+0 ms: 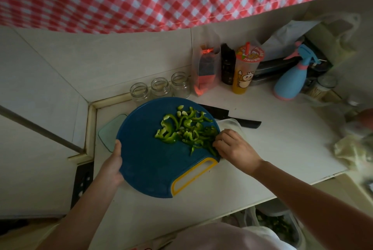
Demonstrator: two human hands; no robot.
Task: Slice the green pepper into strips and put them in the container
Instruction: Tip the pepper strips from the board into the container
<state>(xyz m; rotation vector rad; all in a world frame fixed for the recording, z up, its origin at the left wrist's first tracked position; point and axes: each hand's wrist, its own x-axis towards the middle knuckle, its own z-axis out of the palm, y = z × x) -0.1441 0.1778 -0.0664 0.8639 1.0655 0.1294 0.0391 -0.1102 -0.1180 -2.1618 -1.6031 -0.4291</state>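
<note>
On the white table (282,138) the left hand (113,167) gripped the tilted blue cutting board (145,159) and the right hand (236,149) had curled fingers dug into the green pepper strips (185,128) beside the clear container (232,123), so next up was probably sweeping them in.

Person viewed from above. Left forearm (86,205) and right forearm (302,193) are bare up to the frame's edge, as are the left hand (113,167) and right hand (234,147). A pale, pinkish-white garment (222,237), smooth and blurred, covers the torso at the lower edge.
</note>
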